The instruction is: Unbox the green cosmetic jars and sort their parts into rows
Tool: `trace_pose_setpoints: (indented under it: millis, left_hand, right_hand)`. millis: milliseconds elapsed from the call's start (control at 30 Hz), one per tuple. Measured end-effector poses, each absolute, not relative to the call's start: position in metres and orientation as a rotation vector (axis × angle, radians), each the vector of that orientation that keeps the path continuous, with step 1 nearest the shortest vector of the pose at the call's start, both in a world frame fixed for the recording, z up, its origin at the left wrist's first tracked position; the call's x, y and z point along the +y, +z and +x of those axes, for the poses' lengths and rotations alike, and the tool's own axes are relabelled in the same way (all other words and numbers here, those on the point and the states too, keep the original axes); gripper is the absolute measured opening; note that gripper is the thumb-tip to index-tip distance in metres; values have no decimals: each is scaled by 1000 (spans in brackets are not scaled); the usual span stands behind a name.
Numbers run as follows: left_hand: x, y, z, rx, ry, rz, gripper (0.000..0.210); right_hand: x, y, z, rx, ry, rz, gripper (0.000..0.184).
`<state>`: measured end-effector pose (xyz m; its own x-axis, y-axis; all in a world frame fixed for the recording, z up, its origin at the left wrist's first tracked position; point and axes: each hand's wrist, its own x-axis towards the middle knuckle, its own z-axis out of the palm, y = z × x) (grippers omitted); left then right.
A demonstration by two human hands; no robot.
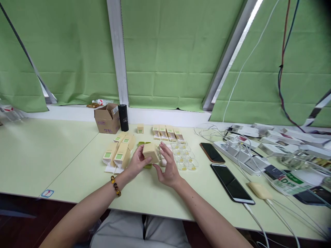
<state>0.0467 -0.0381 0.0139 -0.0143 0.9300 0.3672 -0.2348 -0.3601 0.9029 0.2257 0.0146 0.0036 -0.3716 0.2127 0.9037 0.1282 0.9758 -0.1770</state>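
Note:
My left hand [138, 164] grips a small tan cardboard box [150, 152] by its left side, just over the table. To the right of it my right hand [168, 168] has its fingers apart and holds nothing. Behind the hands lie green pieces [148, 166], partly hidden by the box. Clear plastic cups [184, 156] with yellow bits in them sit in rows beyond my right hand. Several tan boxes with green labels [119, 155] stand by my left wrist, and more label-bearing boxes with open flaps [168, 133] line up farther back.
A single small box [140, 129] stands near a black cylinder [123, 117] and an open brown carton [107, 119] at the back. On the right are two phones [232, 182], a power strip [240, 156], loose cables, a pale power bank [260, 190] and white boxes [279, 137].

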Motion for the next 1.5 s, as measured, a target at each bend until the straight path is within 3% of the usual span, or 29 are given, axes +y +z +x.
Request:
trace_pose_setpoints:
  millis: [167, 300, 433, 600, 767, 967, 1500]
  left_hand:
    - [-38, 19, 37, 523, 1507, 1063, 54]
    - [-35, 19, 32, 481, 1539, 1007, 60]
    - [-35, 19, 31, 772, 1689, 1244, 63]
    - [-41, 16, 33, 1316, 1769, 1909, 49]
    - [-43, 10, 34, 1488, 1535, 2490, 58]
    - [-44, 11, 34, 1580, 1417, 2865, 51]
    - [-46, 19, 42, 1656, 1283, 3052, 37]
  right_hand:
    - [17, 8, 231, -1781, 112, -371, 69]
    - [18, 10, 232, -1724, 68, -394, 57]
    - [16, 10, 230, -1717, 72, -393, 47]
    - [16, 8, 229, -1773, 187, -419, 39]
    - [12, 9, 227, -1865, 265, -482, 46]
    - [7, 11, 227, -1933, 241, -479, 55]
    - [5, 6, 222, -2009, 183, -564, 75]
